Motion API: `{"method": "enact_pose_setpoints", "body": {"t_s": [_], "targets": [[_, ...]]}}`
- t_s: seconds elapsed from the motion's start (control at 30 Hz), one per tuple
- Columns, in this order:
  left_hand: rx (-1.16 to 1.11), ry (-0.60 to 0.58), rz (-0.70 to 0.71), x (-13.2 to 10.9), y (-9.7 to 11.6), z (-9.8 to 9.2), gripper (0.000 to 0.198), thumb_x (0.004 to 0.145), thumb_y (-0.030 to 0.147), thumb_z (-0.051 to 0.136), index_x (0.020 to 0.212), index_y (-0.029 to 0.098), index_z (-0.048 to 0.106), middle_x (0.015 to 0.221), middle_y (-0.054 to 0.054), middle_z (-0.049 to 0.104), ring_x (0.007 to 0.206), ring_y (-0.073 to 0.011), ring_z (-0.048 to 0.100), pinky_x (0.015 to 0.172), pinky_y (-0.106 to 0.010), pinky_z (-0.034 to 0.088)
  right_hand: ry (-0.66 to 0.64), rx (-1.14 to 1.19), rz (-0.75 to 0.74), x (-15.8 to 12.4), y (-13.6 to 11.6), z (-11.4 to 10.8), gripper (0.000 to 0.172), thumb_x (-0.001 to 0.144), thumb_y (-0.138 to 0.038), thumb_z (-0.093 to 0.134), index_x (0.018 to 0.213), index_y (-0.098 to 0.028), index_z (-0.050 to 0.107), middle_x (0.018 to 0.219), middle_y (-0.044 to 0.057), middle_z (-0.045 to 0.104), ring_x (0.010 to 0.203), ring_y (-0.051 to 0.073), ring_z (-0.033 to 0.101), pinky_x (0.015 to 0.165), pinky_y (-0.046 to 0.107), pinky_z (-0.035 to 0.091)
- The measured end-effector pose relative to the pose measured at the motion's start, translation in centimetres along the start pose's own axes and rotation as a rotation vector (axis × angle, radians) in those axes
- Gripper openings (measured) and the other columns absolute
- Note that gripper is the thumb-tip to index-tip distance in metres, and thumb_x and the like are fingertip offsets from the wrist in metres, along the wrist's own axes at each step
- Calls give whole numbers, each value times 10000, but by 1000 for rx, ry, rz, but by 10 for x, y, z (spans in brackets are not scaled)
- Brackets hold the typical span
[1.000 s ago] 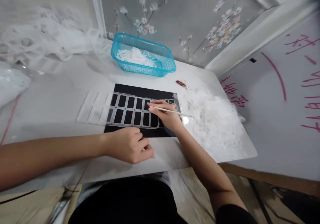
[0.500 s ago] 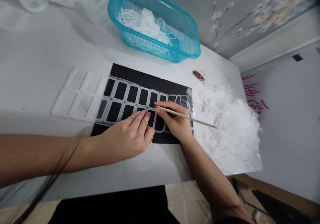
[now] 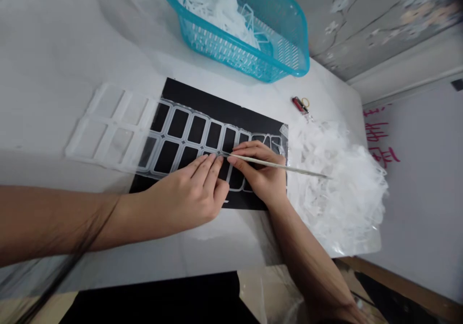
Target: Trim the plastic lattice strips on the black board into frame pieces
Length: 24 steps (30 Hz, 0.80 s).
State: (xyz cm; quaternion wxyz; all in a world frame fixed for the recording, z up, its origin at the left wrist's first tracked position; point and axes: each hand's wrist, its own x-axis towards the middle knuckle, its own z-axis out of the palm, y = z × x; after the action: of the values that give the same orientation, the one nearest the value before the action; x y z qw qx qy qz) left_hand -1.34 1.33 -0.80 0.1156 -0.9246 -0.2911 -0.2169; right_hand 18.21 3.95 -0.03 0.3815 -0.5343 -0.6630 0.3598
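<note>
A clear-white plastic frame sheet (image 3: 156, 153) with two rows of rectangular windows lies over a black mat (image 3: 202, 95), its left end reaching past the mat. My left hand (image 3: 202, 189) rests flat on the sheet, fingers stretched out and holding nothing. Just to its right, my right hand (image 3: 262, 172) is closed in a pen grip around a thin pale-handled stick tool (image 3: 289, 168). The tool's fine tip touches or hovers over the sheet by my left fingertips; which of these I cannot tell, nor what kind of tip it is.
A blue plastic basket (image 3: 235, 39) with white plastic strips (image 3: 224, 13) stands behind the mat. To the right lies a heap of white plastic scraps (image 3: 340, 189). A small red object (image 3: 299, 104) with a yellow ring lies near the heap. A board with red writing (image 3: 415, 179) borders the right side.
The camera view has shifted slightly. My right hand and the tool's tip stay close beside my left fingertips, with the tip a little nearer to them. The sheet appears unmoved on the mat.
</note>
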Motion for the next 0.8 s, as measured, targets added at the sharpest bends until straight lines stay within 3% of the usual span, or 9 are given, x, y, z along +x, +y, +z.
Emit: {"method": "enact_pose_setpoints", "body": {"t_s": [0.1,0.23,0.37,0.47,0.8], "targets": [[-26,55,77,-1,2,-9,102,884,156,586,832,120,665,1005,-147,742,1000,-267,712,894,-371,611,-1,41,25,0,-1,-1,67,759,-181,791,788,-236,767,875,16,728,820,161,690,774,318,574],[-25,68,173,-10,19,-24,157,867,286,594,789,183,682,887,-81,760,883,-247,731,833,-340,631,24,74,33,-5,-6,-1,93,743,-175,802,770,-260,774,883,13,728,832,173,695,791,347,580],[11,2,120,-19,36,-33,200,815,365,603,747,207,705,828,-81,760,813,-258,732,735,-325,650,-6,45,72,-22,-23,-2,135,736,-195,811,784,-317,780,933,0,749,914,211,708,853,403,582],[-6,-6,75,-21,41,-36,169,812,347,604,782,231,724,857,-58,756,845,-248,723,769,-328,650,-41,13,127,-39,-30,-3,131,735,-209,813,799,-320,786,959,5,756,927,228,712,868,429,579],[74,-42,19,-22,40,-31,198,853,344,600,815,174,695,950,-120,748,964,-279,707,873,-355,611,27,-14,38,-58,-14,5,246,747,-187,790,876,-396,777,897,-20,759,847,247,702,790,449,593]]}}
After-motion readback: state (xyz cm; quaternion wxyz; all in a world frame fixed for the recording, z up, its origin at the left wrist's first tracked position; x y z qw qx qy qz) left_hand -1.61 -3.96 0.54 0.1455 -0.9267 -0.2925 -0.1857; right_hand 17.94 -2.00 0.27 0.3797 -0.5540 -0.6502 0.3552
